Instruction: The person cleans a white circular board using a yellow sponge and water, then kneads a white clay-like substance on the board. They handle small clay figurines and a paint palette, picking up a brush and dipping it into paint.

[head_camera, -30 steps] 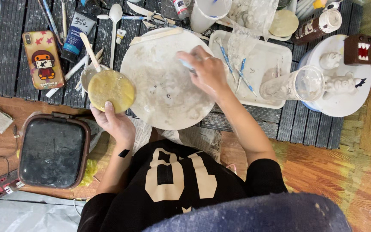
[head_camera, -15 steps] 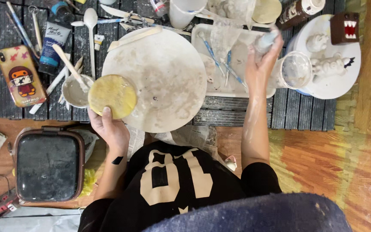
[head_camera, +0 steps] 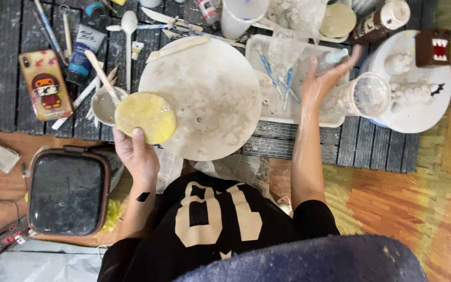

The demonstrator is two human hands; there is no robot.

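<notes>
Left hand (head_camera: 138, 156) clamped on a yellow disc (head_camera: 145, 117), thumb pressed on its lower face, rest of the fingers tucked behind it. Held flat-side-up over the left edge of a big round board (head_camera: 210, 99), pale and smeared with dried clay. Just left of the disc, touching or nearly so, a small cup (head_camera: 103, 106) with a wooden stick (head_camera: 102, 78) poking out of it.

Right hand (head_camera: 323, 81) loosely open, palm showing, fingers spread and curled around a small pale-blue bottle (head_camera: 336, 56) near the fingertips. Can't quite tell how firm that grasp is, looks light. Sits over a shallow white tray (head_camera: 267, 112) with a couple of blue-handled tools (head_camera: 288, 83) lying in it. Right beside the wrist, a clear plastic cup (head_camera: 364, 95) tipped on its side.

Further out on the right: a white round plate (head_camera: 424, 112) carrying small white figures and a brown boxy toy (head_camera: 433, 47) with a toothy mouth. Brown bottle (head_camera: 379, 22) up top.

Off to the left on the dark slatted mat (head_camera: 6, 78): a phone (head_camera: 45, 85) in a cartoon case, a paint tube (head_camera: 84, 47), a white spoon (head_camera: 129, 36), loose brushes and sticks. Lower left on the wooden floor (head_camera: 408, 209), a dark square case (head_camera: 68, 190) with a brown rim. Crumpled newspaper (head_camera: 236, 168) under the board's near edge.
</notes>
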